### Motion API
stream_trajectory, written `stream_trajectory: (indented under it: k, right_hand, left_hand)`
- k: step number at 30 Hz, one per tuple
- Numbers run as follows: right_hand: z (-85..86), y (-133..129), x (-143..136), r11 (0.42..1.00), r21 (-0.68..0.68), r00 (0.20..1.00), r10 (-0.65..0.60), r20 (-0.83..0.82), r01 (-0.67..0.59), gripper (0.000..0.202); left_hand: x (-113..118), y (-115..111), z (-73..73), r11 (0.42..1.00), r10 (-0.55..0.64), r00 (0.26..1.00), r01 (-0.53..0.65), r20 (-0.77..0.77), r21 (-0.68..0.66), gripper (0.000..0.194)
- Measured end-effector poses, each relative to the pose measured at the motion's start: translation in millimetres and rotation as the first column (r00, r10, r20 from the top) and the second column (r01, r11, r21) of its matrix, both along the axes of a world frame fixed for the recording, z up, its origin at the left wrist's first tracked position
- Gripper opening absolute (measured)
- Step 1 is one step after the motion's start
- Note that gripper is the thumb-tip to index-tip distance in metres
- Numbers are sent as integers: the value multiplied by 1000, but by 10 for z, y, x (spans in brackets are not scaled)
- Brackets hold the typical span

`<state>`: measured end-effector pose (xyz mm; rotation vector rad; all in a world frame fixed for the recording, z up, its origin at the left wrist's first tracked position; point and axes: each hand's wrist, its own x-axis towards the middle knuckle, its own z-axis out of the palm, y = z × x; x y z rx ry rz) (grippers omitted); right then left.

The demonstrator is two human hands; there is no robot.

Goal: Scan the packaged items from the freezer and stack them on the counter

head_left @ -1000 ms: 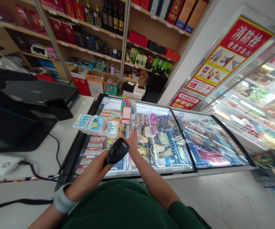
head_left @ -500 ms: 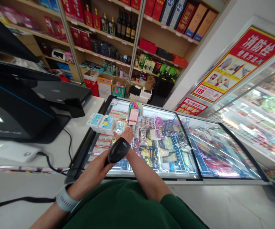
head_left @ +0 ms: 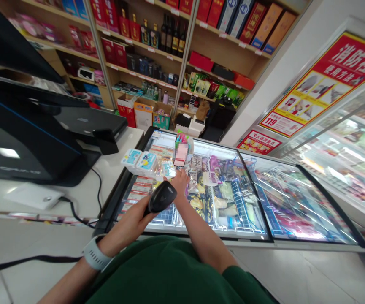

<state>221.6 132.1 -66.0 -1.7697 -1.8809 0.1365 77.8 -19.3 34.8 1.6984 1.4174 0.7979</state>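
Observation:
My left hand (head_left: 137,216) is wrapped round the handle of a black handheld scanner (head_left: 162,197), held above the freezer's near left part. Just beyond the scanner, my right hand (head_left: 181,182) is over the glass top with its fingers apart, partly hidden by the scanner head. A small clear pack with a white and blue label (head_left: 168,169) lies by its fingertips, on their left. Two clear-sided tubs with blue and white lids, one on the left (head_left: 131,157) and one beside it (head_left: 146,161), stand further left. Past my fingertips is a phone (head_left: 179,161) with a blurred pink screen.
The chest freezer (head_left: 269,240) extends right, with packaged food under its glass. On the left, the white counter (head_left: 108,169) bears a black register (head_left: 27,143), a white box (head_left: 34,196) with a cable and a dark device (head_left: 106,142). Stocked shelves stand behind.
The view has shifted slightly, so most things appear further right. My right hand has moved a little to the right, away from the small pack. The scanner stays in my left hand.

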Motion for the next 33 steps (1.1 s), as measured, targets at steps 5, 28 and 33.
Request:
stream_trajectory:
  k: [5,28,33]
  right_hand:
    - [-39,-89,419,986,165,999,23,26,-27,52]
    - [117,-581,1184,887,460,991,-98,94,44,62]
    - [117,-588,1184,890,453,989,-105,101,48,63]
  left_hand:
    - [32,61,6,999,-20,1000,20,7,37,46]
    - [353,251,-92,989,-124,983,133,-133,66,28]
    - [359,289,-163,987,-147,978,155,-145,47,30]
